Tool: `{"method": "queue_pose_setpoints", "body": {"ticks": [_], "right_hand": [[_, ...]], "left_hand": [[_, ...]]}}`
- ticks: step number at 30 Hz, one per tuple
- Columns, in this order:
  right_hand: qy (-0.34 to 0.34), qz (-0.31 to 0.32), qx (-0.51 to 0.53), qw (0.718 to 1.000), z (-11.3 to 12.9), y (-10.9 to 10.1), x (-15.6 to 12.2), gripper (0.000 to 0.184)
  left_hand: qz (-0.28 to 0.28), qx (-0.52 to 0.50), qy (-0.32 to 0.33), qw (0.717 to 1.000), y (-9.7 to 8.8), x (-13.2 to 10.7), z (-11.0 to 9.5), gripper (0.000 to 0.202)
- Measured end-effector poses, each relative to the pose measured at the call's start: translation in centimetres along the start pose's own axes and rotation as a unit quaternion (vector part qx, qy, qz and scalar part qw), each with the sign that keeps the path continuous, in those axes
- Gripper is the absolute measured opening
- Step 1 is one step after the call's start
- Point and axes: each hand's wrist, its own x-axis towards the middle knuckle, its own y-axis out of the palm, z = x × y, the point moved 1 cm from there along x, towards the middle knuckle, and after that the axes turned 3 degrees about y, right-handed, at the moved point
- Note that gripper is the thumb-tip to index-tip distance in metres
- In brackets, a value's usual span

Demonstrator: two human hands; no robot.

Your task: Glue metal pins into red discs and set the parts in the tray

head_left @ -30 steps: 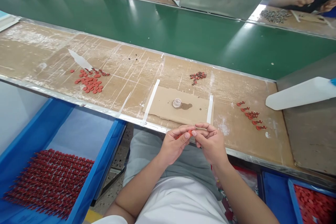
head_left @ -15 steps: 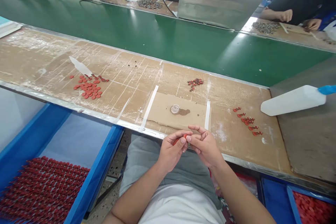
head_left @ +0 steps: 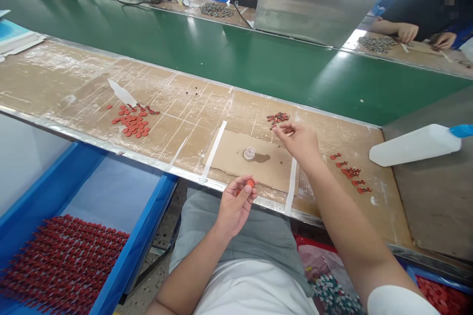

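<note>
My left hand [head_left: 235,203] stays near the bench's front edge, fingers pinched on a small red disc [head_left: 250,183]. My right hand [head_left: 297,139] is stretched forward over the cardboard bench top [head_left: 185,113], its fingertips pinched together just below a small heap of dark red pin-like parts [head_left: 278,118]. Whether anything sits between those fingertips I cannot make out. A small clear cap [head_left: 250,153] stands on a taped cardboard pad [head_left: 236,155] between my hands, beside a wet stain.
A pile of red discs [head_left: 132,124] lies at the left. Assembled red pieces [head_left: 351,173] lie in a row at the right, near a white squeeze bottle [head_left: 414,144]. Blue bins [head_left: 140,246] of red parts sit under the bench. Beyond the green conveyor [head_left: 236,54], other people's hands work.
My hands were together at the bench edge, both on the red disc. The right hand has let go and reached forward to the heap of pin-like parts; the left keeps the disc.
</note>
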Motion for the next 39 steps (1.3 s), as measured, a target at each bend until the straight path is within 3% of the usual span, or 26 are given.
{"method": "queue_pose_setpoints", "body": {"ticks": [7, 14, 22, 30, 34, 39], "right_hand": [[0.043, 0.08, -0.078, 0.993, -0.8, 3.3, 5.1, 0.023], [0.069, 0.167, -0.108, 0.978, -0.9, 2.7, 6.8, 0.009], [0.036, 0.123, -0.132, 0.983, -1.4, 2.8, 6.9, 0.026], [-0.048, 0.18, -0.13, 0.974, -1.1, 3.1, 7.5, 0.006], [-0.073, 0.164, -0.094, 0.979, -1.2, 2.3, 6.1, 0.001], [-0.084, 0.123, -0.008, 0.989, -2.7, 2.4, 3.0, 0.024]], "left_hand": [[0.012, 0.007, 0.01, 1.0, 0.0, -0.1, -0.3, 0.023], [0.022, -0.001, 0.011, 1.0, -0.4, 0.2, -0.6, 0.02], [0.023, -0.006, 0.005, 1.0, -0.4, 0.2, -0.7, 0.021], [0.023, -0.016, 0.005, 1.0, -0.5, 0.4, -0.8, 0.02], [0.027, -0.02, 0.003, 0.999, -0.4, 0.5, -0.7, 0.02], [0.033, -0.023, -0.003, 0.999, -0.3, 0.5, -0.7, 0.02]]}}
